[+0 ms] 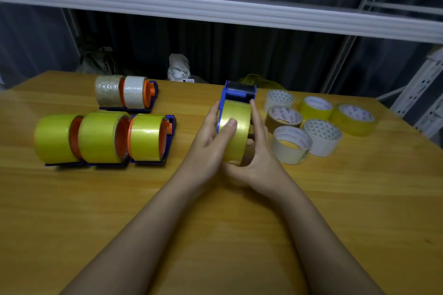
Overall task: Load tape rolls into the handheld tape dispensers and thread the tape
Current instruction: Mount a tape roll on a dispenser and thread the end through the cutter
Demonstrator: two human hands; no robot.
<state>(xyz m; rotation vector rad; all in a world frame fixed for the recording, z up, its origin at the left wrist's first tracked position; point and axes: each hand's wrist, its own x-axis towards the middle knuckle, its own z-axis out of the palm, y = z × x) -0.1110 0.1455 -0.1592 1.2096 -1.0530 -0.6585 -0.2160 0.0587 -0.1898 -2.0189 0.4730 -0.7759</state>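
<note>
Mid-table: blue tape dispenser (pixel 236 96) carrying yellow tape roll (pixel 236 129), long axis running away from the person, cutter end far. Left hand (pixel 211 141) and right hand (pixel 260 151) clasp its sides, left thumb on the roll.

Yellow wooden table (pixel 215 235) under a white metal shelf (pixel 215 11), dark grey curtain (pixel 275 55) behind.

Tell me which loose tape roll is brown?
The brown tape roll, in the loose pile's left column between two white rolls; the other loose rolls are white or yellow.
</note>
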